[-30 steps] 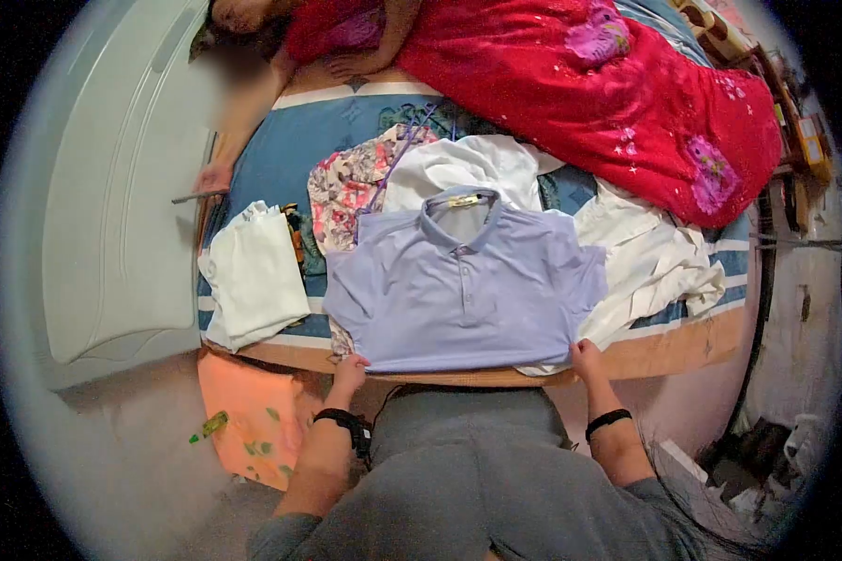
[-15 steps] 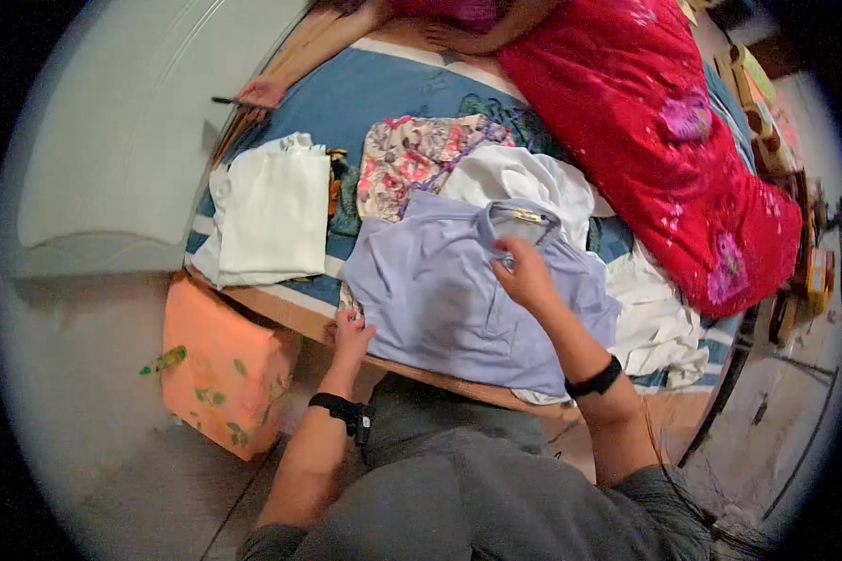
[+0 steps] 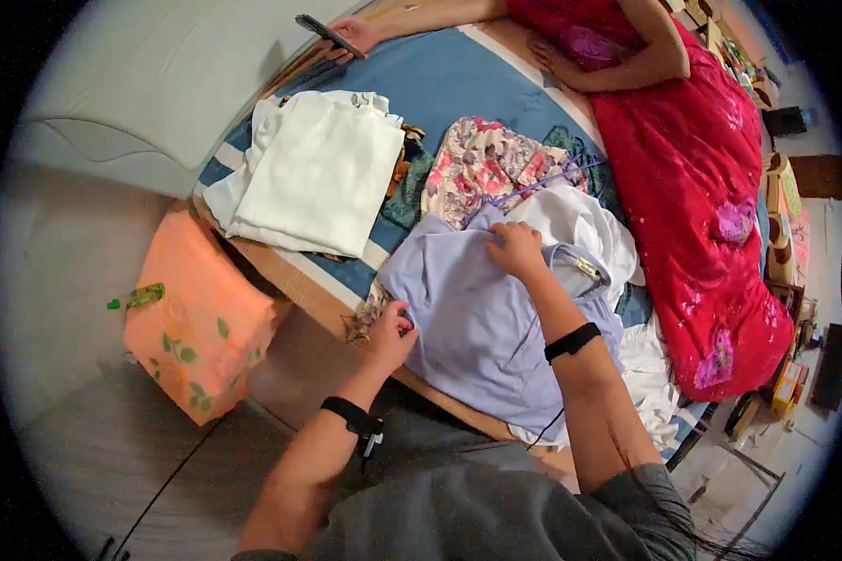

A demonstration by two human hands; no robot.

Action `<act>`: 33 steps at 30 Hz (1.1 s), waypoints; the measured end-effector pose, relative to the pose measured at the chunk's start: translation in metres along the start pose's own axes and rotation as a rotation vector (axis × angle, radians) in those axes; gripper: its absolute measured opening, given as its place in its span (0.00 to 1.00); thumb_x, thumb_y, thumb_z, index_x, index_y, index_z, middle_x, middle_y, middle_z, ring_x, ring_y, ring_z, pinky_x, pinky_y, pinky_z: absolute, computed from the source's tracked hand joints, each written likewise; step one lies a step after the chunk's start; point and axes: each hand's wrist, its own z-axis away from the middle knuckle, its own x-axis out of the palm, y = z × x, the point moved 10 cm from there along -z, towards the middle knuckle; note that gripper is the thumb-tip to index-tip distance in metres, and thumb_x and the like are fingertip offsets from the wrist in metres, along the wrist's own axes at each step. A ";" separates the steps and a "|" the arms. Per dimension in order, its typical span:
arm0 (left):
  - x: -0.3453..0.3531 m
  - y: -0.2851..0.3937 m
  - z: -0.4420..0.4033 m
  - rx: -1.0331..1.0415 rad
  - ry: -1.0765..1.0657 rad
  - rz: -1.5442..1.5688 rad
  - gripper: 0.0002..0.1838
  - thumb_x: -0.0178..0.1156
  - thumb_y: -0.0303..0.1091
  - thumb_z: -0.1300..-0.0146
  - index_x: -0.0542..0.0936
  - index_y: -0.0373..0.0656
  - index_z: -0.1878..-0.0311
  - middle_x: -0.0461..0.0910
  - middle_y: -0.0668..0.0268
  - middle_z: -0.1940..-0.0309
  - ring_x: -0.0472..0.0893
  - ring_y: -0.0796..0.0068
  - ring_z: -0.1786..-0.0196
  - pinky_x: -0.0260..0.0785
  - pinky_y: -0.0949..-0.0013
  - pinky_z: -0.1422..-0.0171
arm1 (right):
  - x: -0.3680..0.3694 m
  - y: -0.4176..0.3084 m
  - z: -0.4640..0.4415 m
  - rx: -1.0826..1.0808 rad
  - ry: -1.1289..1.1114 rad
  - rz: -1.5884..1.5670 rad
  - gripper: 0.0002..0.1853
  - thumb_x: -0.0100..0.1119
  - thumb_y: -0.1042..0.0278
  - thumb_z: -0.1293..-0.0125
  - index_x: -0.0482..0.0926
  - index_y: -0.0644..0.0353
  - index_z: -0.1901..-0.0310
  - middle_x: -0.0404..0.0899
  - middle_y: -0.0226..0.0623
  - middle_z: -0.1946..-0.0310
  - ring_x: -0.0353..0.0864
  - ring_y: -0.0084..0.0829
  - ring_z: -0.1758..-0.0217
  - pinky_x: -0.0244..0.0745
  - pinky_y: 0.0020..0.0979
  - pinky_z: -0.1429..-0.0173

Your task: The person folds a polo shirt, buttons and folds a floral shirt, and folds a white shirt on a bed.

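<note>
A lavender polo shirt [image 3: 468,327] lies spread on the bed in front of me, its collar toward the upper right and its cloth rumpled. My left hand [image 3: 390,338] is closed at the shirt's left edge, fingers curled on the fabric. Near the shoulder, beside the collar, my right hand [image 3: 517,250] pinches the shirt's upper edge; the fingertips are partly hidden. Beyond the shirt lie a floral garment [image 3: 482,168] with a purple cord and a white garment [image 3: 575,220].
Folded white clothes [image 3: 323,173] are stacked at the left. More white cloth [image 3: 647,374] lies at the right. A person in a red floral dress [image 3: 692,215] reclines on the bed, holding a dark phone-like object [image 3: 329,35]. A peach-covered box or stool [image 3: 196,327] stands beside the bed.
My right hand has gone from beside the collar to the shirt's shoulder and taken hold. The shirt's upper part is now bunched and turned. My view has shifted.
</note>
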 end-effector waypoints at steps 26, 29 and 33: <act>-0.024 0.088 0.075 0.587 -0.037 -0.211 0.15 0.52 0.21 0.53 0.79 0.42 0.60 0.68 0.62 0.73 0.67 0.60 0.66 0.61 0.63 0.60 | -0.162 -0.029 0.178 -0.245 -0.021 -0.841 0.11 0.62 0.72 0.50 0.67 0.61 0.78 0.80 0.36 0.63 0.74 0.32 0.65 0.66 0.30 0.61; -0.017 0.056 0.057 0.469 -0.090 -0.104 0.12 0.53 0.23 0.50 0.79 0.42 0.61 0.70 0.63 0.76 0.70 0.63 0.70 0.63 0.65 0.64 | -0.115 0.008 0.140 0.078 -0.100 -0.744 0.16 0.61 0.63 0.45 0.66 0.63 0.80 0.73 0.34 0.76 0.68 0.25 0.72 0.64 0.28 0.66; -0.018 -0.014 0.013 0.134 -0.092 0.007 0.10 0.54 0.31 0.42 0.78 0.38 0.60 0.76 0.60 0.74 0.74 0.66 0.72 0.66 0.68 0.68 | -0.071 0.004 0.032 0.063 0.009 -0.522 0.18 0.59 0.58 0.44 0.70 0.67 0.77 0.68 0.42 0.84 0.66 0.29 0.80 0.63 0.33 0.72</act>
